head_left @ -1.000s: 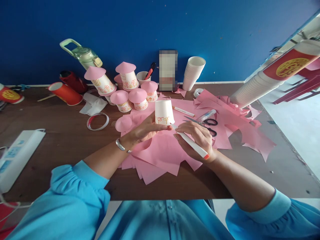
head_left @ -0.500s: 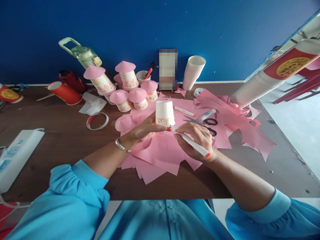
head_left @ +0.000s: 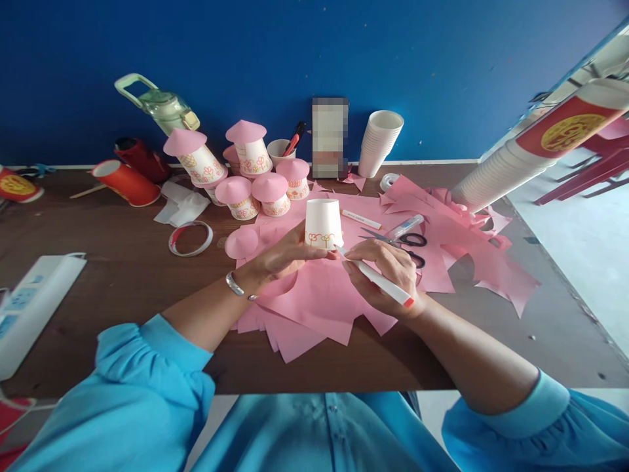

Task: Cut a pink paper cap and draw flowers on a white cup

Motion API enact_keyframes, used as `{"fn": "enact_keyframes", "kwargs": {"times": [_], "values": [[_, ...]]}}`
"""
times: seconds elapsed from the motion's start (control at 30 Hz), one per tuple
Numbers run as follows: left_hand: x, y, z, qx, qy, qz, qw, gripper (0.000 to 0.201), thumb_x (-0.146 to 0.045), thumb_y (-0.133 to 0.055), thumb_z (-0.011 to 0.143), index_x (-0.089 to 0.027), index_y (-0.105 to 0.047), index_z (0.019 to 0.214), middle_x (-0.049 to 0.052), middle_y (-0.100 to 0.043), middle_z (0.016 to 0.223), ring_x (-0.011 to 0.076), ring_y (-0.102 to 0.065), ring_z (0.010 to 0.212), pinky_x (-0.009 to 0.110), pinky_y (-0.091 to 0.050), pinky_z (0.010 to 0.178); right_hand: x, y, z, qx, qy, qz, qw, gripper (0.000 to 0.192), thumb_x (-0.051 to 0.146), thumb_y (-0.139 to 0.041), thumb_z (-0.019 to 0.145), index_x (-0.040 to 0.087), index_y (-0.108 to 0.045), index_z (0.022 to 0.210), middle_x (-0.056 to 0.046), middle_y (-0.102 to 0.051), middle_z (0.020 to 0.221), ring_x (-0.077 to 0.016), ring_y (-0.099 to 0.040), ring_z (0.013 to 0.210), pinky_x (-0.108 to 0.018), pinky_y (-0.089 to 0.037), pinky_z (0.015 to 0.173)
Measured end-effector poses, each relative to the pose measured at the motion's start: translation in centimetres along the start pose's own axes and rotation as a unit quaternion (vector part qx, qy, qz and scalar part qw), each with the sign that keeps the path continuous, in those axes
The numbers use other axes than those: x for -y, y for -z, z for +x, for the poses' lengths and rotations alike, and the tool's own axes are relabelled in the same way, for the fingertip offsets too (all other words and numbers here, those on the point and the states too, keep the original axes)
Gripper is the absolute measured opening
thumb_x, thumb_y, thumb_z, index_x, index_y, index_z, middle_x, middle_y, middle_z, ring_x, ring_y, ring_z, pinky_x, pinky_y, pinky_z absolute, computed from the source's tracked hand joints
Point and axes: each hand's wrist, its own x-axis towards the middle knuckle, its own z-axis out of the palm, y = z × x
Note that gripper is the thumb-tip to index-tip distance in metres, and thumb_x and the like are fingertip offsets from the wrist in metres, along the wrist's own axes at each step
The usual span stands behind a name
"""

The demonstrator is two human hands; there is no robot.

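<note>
On the pink paper sheets (head_left: 319, 301) mid-table, an upturned white paper cup (head_left: 323, 223) with small flower drawings along its lower edge. Left hand (head_left: 282, 257) cups around its near side, fingers curled against it. Right hand (head_left: 388, 272) pinches a white marker (head_left: 376, 280) (orange end toward the wrist), tip touching the cup's lower edge. Scissors (head_left: 410, 244) just behind; pink-roofed cups (head_left: 255, 187) farther back.

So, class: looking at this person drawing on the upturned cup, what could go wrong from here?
1. The left hand steadies the paper cup only near its rim; the marker in the right hand might push it and smear the flowers.
2. Open scissors lie beside the right hand and might nick it.
</note>
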Motion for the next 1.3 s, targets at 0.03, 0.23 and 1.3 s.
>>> {"fn": "enact_keyframes", "kwargs": {"times": [0.03,0.23,1.3], "values": [[0.1,0.1,-0.1,0.000,-0.002,0.002,1.000,0.056,-0.070,-0.062,0.095,-0.034,-0.077,0.135,0.015,-0.056,0.153,0.0369,-0.064,0.135,0.059,-0.054,0.116,0.0,0.0,0.0,-0.001,0.000,-0.001,1.000,0.016,0.010,-0.065,0.099,0.024,-0.059,0.104,0.001,-0.072,0.080,-0.0142,-0.071,0.067,-0.027,-0.060,0.061],[0.1,0.2,-0.3,0.004,0.005,0.010,1.000,0.058,-0.071,-0.059,0.096,-0.034,-0.076,0.137,0.016,-0.055,0.154,0.0384,-0.059,0.142,0.060,-0.054,0.117,0.0,0.0,0.0,0.006,-0.001,-0.002,1.000,0.016,0.010,-0.065,0.099,0.024,-0.059,0.106,0.001,-0.074,0.082,-0.0143,-0.072,0.068,-0.027,-0.061,0.063],[-0.8,-0.7,1.3,-0.040,0.047,-0.014,0.998,0.042,-0.063,-0.073,0.092,-0.031,-0.084,0.116,0.012,-0.070,0.134,0.0322,-0.071,0.125,0.051,-0.061,0.109,-0.2,-0.1,-0.1,0.013,-0.009,-0.007,1.000,0.015,0.011,-0.063,0.099,0.024,-0.061,0.105,0.000,-0.075,0.082,-0.0148,-0.073,0.068,-0.028,-0.059,0.061]]}}
